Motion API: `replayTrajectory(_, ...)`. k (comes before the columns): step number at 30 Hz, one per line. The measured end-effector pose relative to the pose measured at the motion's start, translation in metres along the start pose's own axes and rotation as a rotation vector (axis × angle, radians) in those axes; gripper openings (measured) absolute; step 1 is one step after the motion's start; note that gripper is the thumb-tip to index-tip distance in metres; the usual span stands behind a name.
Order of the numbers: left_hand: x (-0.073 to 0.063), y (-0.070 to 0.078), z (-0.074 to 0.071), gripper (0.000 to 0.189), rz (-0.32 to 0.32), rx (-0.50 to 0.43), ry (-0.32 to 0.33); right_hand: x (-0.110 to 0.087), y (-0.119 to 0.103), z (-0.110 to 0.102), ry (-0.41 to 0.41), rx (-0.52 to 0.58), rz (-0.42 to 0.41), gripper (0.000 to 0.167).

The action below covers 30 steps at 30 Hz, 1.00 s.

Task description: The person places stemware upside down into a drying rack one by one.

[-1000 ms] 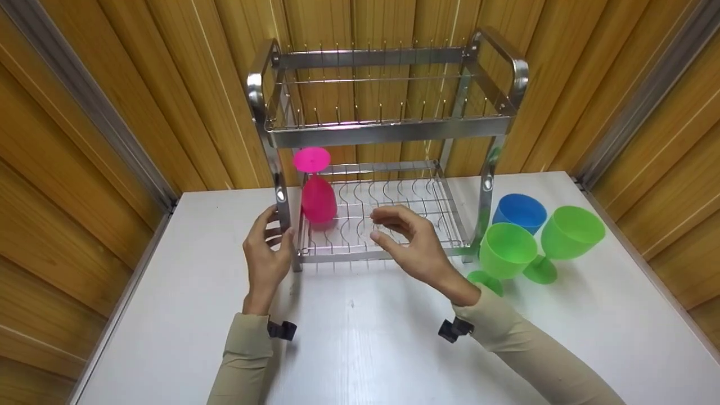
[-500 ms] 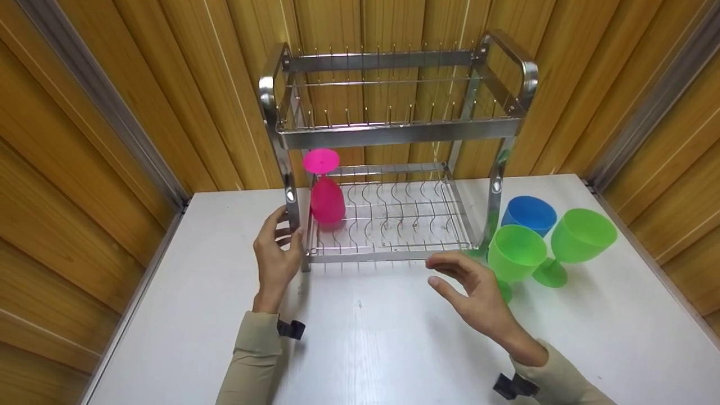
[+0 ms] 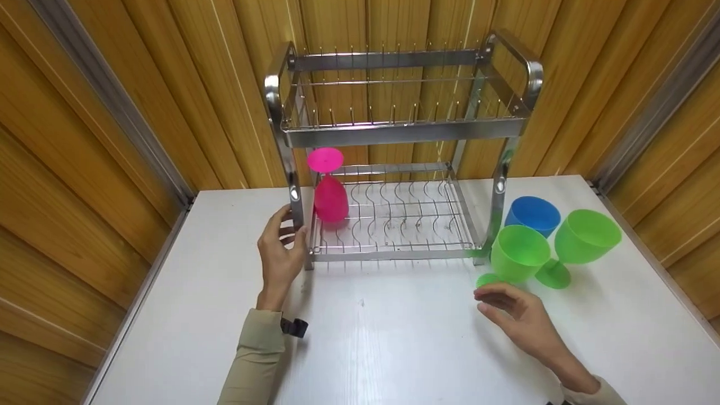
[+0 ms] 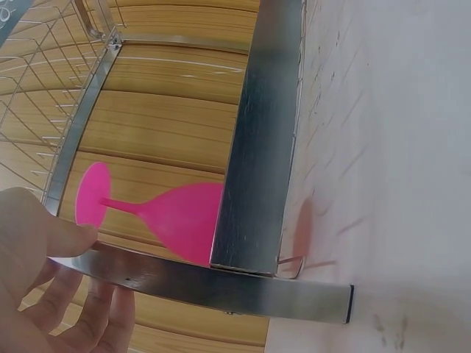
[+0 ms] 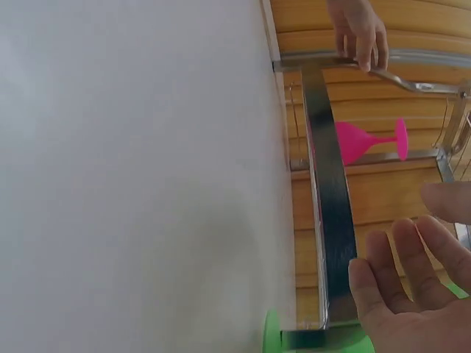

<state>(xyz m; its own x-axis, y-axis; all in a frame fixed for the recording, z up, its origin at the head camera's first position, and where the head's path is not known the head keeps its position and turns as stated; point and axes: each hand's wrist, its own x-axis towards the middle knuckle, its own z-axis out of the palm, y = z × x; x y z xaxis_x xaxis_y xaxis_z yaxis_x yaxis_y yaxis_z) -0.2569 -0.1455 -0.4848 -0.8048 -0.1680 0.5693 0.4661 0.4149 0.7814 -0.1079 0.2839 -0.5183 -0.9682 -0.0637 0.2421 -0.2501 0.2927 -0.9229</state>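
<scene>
My left hand [image 3: 279, 259] holds the front left leg of a two-tier metal dish rack [image 3: 405, 134]. In the left wrist view the thumb lies on one side of that leg [image 4: 158, 273] and the fingers on the other. Upside down on the rack's lower tier, at the left, stands a pink goblet [image 3: 331, 199]. My right hand [image 3: 523, 323] is above the table with loosely bent fingers and nothing in them. It is nearest to a green goblet [image 3: 520, 256], just in front of that goblet's foot; whether they touch cannot be told.
Beside the rack's right leg, a second green goblet [image 3: 588, 236] and a blue goblet [image 3: 533, 214] stand upright close to the first green one. All rests on a white table [image 3: 388, 337]. Wood-look panels [image 3: 242, 95] close off the back and sides.
My right hand has moved from in front of the rack's lower tier rightward and nearer to me, close to the green goblets. The left hand keeps its hold; the head view has shifted slightly.
</scene>
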Motion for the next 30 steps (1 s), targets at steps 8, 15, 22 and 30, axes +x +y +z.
replayTrajectory(8,0.001,-0.002,-0.001,0.052,-0.001,0.0,0.007,-0.017,0.021,-0.033,0.091,-0.03,0.093,0.026)
replayTrajectory(15,0.003,-0.001,-0.005,0.051,-0.02,-0.017,0.002,-0.014,0.031,-0.047,0.198,-0.067,0.163,0.032)
replayTrajectory(22,0.002,-0.002,-0.004,0.051,-0.012,-0.016,-0.008,0.001,0.032,-0.047,0.217,-0.023,0.235,0.047)
replayTrajectory(30,0.0,-0.002,0.0,0.051,0.018,-0.006,-0.003,0.017,0.031,-0.041,0.234,-0.028,0.3,0.065)
